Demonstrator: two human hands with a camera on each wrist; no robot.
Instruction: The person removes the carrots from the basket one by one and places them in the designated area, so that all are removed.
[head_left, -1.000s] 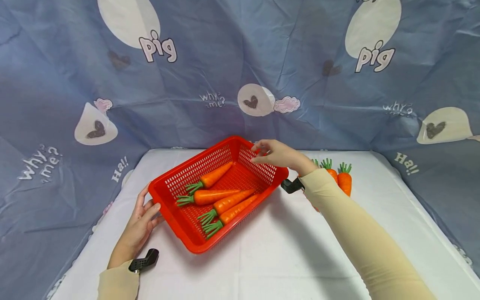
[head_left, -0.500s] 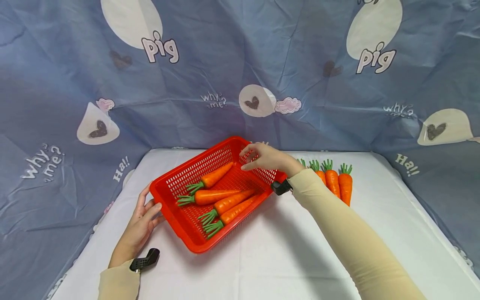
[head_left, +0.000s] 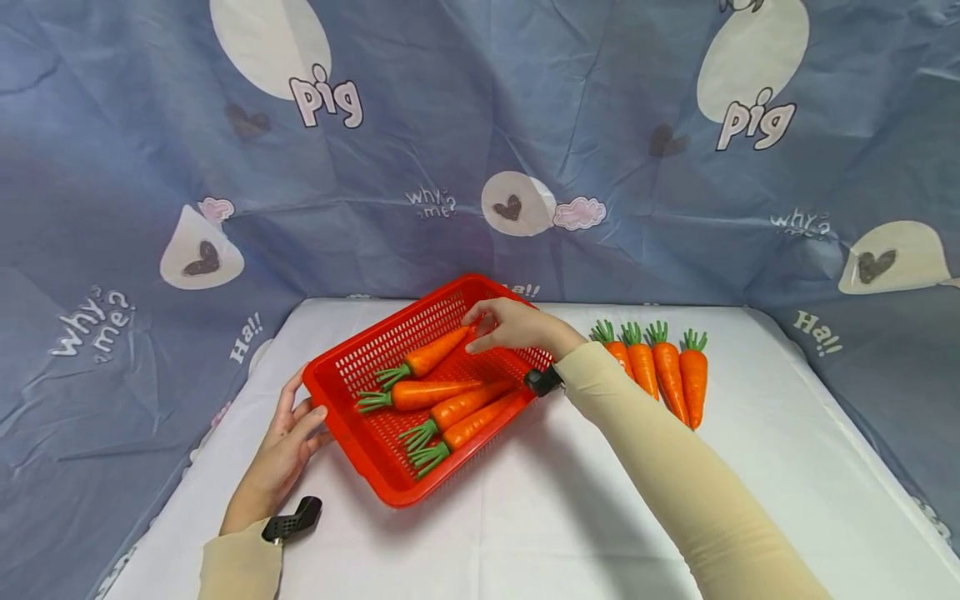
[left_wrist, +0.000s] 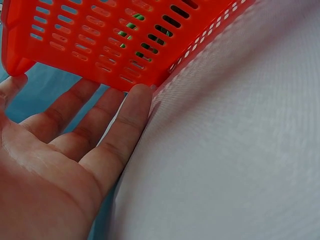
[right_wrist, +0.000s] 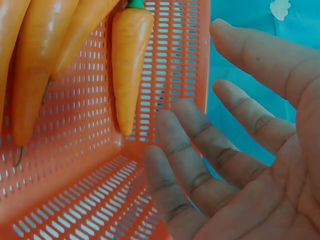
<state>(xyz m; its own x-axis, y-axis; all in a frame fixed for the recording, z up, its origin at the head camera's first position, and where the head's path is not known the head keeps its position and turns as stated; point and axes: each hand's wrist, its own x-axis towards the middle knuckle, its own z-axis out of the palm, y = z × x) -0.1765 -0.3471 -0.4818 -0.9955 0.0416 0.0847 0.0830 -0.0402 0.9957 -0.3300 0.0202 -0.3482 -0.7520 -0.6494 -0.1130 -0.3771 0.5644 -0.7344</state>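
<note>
Four-sided and red, a plastic basket (head_left: 352, 450) stands at a slant, with several carrots (head_left: 426, 395) with green tops lying inside. At its left end, my left hand (head_left: 273, 458) holds the rim, thumb over the edge; the left wrist view shows the other fingers (left_wrist: 122, 127) against the outer wall. My right hand (head_left: 513, 323) hangs over the basket's far right part, fingers loosely bent, holding nothing. Its fingertips are close to the tip of the rearmost carrot (head_left: 429, 353). In the right wrist view that carrot (right_wrist: 129, 70) is apart from the fingers.
To the right of the basket, several more carrots (head_left: 669, 375) lie in a row on the white tablecloth (head_left: 540, 517), partly behind the right sleeve. A blue printed curtain (head_left: 420, 125) rises behind the table and along both sides.
My right hand has moved left and slightly down, from over the basket's far right rim to near the rearmost carrot's tip. More carrots on the right are uncovered. My left hand stays on the basket.
</note>
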